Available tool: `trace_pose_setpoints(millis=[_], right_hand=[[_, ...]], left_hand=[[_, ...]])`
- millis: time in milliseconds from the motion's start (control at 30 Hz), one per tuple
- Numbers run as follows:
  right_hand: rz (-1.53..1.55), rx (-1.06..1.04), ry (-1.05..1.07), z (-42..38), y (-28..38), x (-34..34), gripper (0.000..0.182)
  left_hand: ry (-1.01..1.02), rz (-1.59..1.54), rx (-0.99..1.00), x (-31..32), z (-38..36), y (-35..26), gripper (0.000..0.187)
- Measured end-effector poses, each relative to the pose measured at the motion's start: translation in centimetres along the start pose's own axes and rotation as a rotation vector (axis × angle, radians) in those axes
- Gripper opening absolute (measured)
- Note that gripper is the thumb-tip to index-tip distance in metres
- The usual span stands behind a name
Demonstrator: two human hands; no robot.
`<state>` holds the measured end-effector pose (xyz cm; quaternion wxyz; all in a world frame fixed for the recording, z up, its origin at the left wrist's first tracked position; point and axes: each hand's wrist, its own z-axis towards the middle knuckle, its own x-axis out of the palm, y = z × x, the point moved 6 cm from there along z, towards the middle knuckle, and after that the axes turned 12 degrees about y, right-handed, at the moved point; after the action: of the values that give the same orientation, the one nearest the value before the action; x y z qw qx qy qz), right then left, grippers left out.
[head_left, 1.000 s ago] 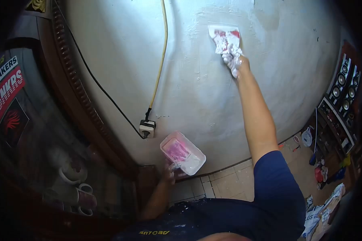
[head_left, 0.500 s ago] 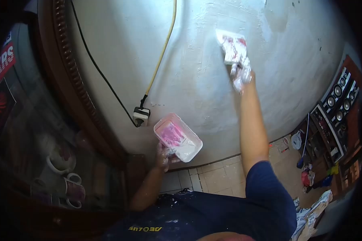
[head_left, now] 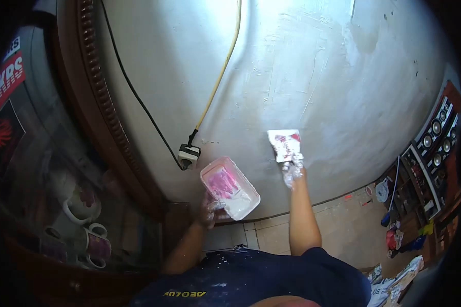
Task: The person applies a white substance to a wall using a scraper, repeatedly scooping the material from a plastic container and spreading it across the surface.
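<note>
In the head view my right hand (head_left: 293,172), smeared with white putty, is closed on a putty-covered scraper (head_left: 286,146). Red shows through the white on its blade, and its wide edge lies at the wall (head_left: 230,112), pointing up. Fresh streaks and ridges mark the wall above it. Lower left, my left hand (head_left: 210,209) grips a tub (head_left: 254,197) by its side and underside, some of the fingers hidden beneath. The tub is tilted toward me, pink inside, with white putty gathered at its lower end.
A socket block (head_left: 188,155) with a yellow cable (head_left: 217,84) and a black cord (head_left: 130,84) hangs left of the tub. A glass-fronted cabinet (head_left: 105,110) holding mugs (head_left: 97,244) stands at the left. Speakers (head_left: 436,127) and shelves line the right, above the tiled floor (head_left: 343,225).
My right hand has drawn the scraper down the wall, from high up to about the socket's height. My left hand still holds the tub, nearly in the same place. The view has shifted slightly.
</note>
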<state>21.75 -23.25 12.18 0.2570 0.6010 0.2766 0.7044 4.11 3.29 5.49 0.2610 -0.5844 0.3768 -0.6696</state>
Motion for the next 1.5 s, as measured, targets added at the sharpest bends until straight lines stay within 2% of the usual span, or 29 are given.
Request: trace_pose_setpoints(millis=[100, 167, 200, 267, 300, 367, 400, 467, 500, 600, 633, 667, 733, 767, 800, 867, 967, 1033, 1133, 1200, 1267, 1367, 1433, 1500], right_hand=[[-0.024, 0.092, 0.186, -1.1, 4.6, 1.7, 0.015], [-0.141, 0.084, 0.27, -2.4, 7.2, 4.2, 0.025], [-0.059, 0.176, 0.342, -2.2, 7.2, 3.4, 0.025], [-0.034, 0.138, 0.52, -3.9, 8.1, 5.6, 0.024], [-0.03, 0.139, 0.514, -5.0, 8.2, 6.9, 0.024], [0.168, 0.045, 0.382, -6.4, 7.9, 8.3, 0.033], [0.171, 0.053, 0.374, -6.8, 7.5, 8.0, 0.033], [0.28, 0.039, 0.512, -7.7, 6.7, 8.4, 0.052], [0.238, -0.029, 0.674, -8.4, 6.5, 9.2, 0.058], [0.279, -0.019, 0.778, -10.6, 5.1, 10.2, 0.064], [0.412, 0.024, 0.744, -11.2, 4.4, 10.2, 0.066], [0.417, 0.036, 0.739, -11.3, 3.9, 10.2, 0.066], [0.17, 0.115, 0.324, -11.3, 2.0, 8.0, 0.065], [0.055, 0.086, 0.215, -11.7, 1.4, 7.8, 0.057], [0.235, 0.102, 0.674, -11.2, 0.3, 6.3, 0.053], [-0.194, 0.135, 0.44, -11.4, -1.0, 4.9, 0.045], [-0.325, 0.103, 0.342, -11.6, -2.6, 4.5, 0.04], [-0.388, 0.159, 0.356, -11.5, -2.7, 4.8, 0.038], [-0.43, 0.222, 0.359, -10.8, -4.1, 4.1, 0.038], [-0.392, 0.168, 0.311, -10.0, -4.8, 4.1, 0.039], [-0.436, 0.207, 0.221, -10.2, -5.2, 4.5, 0.039], [-0.494, 0.122, 0.235, -9.9, -6.3, 2.7, 0.036], [-0.685, 0.084, 0.247, -10.5, -6.0, 2.5, 0.032], [-0.743, 0.105, 0.249, -11.1, -5.4, 2.7, 0.03]], left_hand=[[-0.004, -0.078, 0.061, -1.4, 0.0, 1.1, 0.067], [0.052, -0.102, 0.086, -0.5, -0.7, 0.5, 0.066], [0.053, -0.1, 0.072, -0.1, -0.9, 0.4, 0.066], [0.021, -0.101, 0.079, -0.1, -1.4, 0.4, 0.067], [0.02, -0.099, 0.073, -0.3, -1.3, 0.6, 0.067], [0.0, -0.167, 0.088, -1.1, -1.1, 1.3, 0.067], [-0.008, -0.169, 0.08, -0.8, -1.2, 1.3, 0.067], [-0.035, -0.143, 0.118, -0.3, -1.4, 0.5, 0.067], [-0.007, -0.121, 0.074, -0.2, -1.6, 0.5, 0.067], [0.004, -0.117, 0.089, -0.6, -1.3, 0.8, 0.071], [0.019, -0.13, 0.153, -0.7, -1.2, 0.7, 0.072], [0.006, -0.133, 0.151, -0.9, -0.9, 0.8, 0.072], [0.013, -0.127, 0.155, -1.1, -0.8, 1.0, 0.07], [0.034, -0.187, 0.106, -1.2, -0.9, 1.3, 0.068], [0.017, -0.192, 0.099, -1.3, -0.8, 1.3, 0.068], [0.042, -0.103, 0.088, -1.3, -0.8, 0.9, 0.069], [-0.026, -0.117, 0.085, -0.7, -1.1, 0.2, 0.072], [-0.041, -0.003, 0.112, -1.1, -1.1, -0.1, 0.072], [-0.038, -0.027, 0.113, -0.7, -1.3, -0.3, 0.071], [-0.05, -0.014, 0.09, -0.6, -1.4, -0.1, 0.068], [-0.017, -0.013, 0.054, -0.7, -1.0, 0.4, 0.066], [-0.006, -0.032, 0.029, -0.6, -0.9, 0.9, 0.064], [0.008, -0.05, 0.027, -1.1, -0.9, 1.3, 0.066], [0.014, -0.126, 0.036, -1.6, -0.8, 1.8, 0.053]])
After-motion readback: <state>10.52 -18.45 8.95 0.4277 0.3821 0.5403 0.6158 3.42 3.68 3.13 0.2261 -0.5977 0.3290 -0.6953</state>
